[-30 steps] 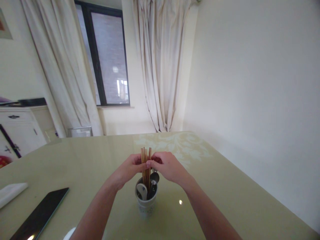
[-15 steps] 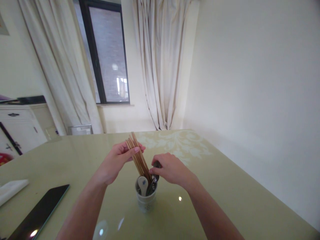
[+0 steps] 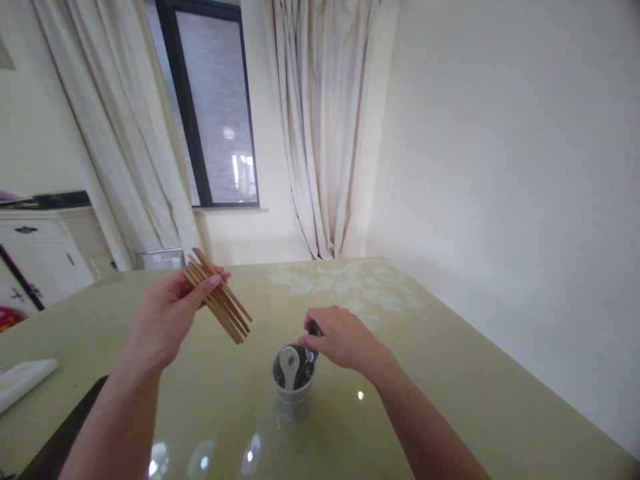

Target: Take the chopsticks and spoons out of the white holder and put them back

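Note:
My left hand (image 3: 175, 300) is closed round a bundle of several wooden chopsticks (image 3: 223, 303), held in the air left of the cup and slanting down to the right. A pale cup (image 3: 293, 397) stands upright on the table. Inside it leans a white ceramic spoon (image 3: 289, 363) with a small blue mark, beside darker metal cutlery that is hard to make out. At the cup's right rim my right hand (image 3: 337, 333) grips a metal spoon (image 3: 314, 330), its lower part still in the cup.
The glossy green table (image 3: 400, 400) carries a dark tablet-like slab (image 3: 65, 427), partly behind my left forearm, and a white object (image 3: 25, 381) at the left edge. A white wall (image 3: 525, 200) runs along the right. Behind are curtains (image 3: 325, 133) and a cabinet (image 3: 45, 247).
My left hand has lifted the chopsticks out of the cup and carried them up and to the left. My right hand stays at the cup, on the metal spoon.

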Available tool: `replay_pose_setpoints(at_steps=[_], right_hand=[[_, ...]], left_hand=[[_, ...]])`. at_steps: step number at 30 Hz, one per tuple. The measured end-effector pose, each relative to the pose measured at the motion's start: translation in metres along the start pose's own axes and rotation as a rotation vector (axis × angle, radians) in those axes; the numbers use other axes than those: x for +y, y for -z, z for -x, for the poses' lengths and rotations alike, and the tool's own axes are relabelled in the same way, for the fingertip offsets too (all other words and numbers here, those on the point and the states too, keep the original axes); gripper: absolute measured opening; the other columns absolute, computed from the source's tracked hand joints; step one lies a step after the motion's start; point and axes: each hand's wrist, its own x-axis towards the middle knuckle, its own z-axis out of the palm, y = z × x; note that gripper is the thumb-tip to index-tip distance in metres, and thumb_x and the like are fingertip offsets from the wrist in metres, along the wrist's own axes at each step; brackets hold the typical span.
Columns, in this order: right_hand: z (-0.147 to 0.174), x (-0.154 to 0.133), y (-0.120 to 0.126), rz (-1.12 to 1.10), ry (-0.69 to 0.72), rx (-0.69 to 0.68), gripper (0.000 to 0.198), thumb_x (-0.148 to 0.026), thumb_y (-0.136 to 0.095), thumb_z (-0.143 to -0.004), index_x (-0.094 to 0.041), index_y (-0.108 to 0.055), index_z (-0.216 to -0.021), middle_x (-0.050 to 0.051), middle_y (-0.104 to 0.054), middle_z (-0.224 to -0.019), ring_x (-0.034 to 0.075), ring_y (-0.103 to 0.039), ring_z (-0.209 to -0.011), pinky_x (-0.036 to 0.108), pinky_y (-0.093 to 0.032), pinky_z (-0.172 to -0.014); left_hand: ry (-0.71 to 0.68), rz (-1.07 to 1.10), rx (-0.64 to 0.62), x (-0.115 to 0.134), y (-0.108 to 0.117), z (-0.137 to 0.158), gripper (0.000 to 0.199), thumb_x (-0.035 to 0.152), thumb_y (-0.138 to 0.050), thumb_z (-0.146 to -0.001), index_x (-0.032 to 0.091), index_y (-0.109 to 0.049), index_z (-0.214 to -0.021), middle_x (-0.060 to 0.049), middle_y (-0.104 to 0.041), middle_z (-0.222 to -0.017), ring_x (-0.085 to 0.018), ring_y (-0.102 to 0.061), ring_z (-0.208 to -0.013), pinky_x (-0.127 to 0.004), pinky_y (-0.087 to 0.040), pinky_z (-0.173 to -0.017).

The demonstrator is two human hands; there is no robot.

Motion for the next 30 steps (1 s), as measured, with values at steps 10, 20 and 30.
replay_pose_setpoints(at_steps=[10,20,30], right_hand=[[0.002,0.000,0.002,0.076,-0.009,-0.035,0.031,-0.052,-0.073,-0.092,-0.023,-0.073,-0.104,0.007,-0.079,-0.100,0.025,-0.071,-0.090,0.029,-0.036,-0.066],[0.003,-0.001,0.002,0.076,-0.013,-0.044,0.031,-0.052,-0.073,-0.092,-0.023,-0.073,-0.103,0.007,-0.079,-0.100,0.026,-0.071,-0.091,0.030,-0.035,-0.065],[0.003,-0.001,0.000,0.068,-0.027,-0.033,0.036,-0.056,-0.068,-0.093,-0.023,-0.072,-0.106,0.008,-0.078,-0.100,0.026,-0.071,-0.091,0.031,-0.037,-0.067]], left_hand=[[0.180,-0.145,-0.397,-0.059,-0.029,-0.003,0.061,0.072,-0.083,-0.063,0.019,-0.079,-0.092,-0.008,-0.080,-0.095,-0.028,-0.071,-0.093,-0.038,-0.055,-0.082],[0.401,-0.086,-0.285,-0.076,-0.006,-0.010,0.068,0.071,-0.080,-0.066,0.021,-0.069,-0.111,-0.009,-0.079,-0.110,-0.028,-0.074,-0.106,-0.037,-0.057,-0.083],[0.436,-0.459,-0.458,-0.163,-0.028,0.007,0.039,0.057,-0.070,-0.067,0.019,-0.067,-0.068,-0.004,-0.072,-0.066,-0.024,-0.069,-0.069,-0.031,-0.047,-0.063]])
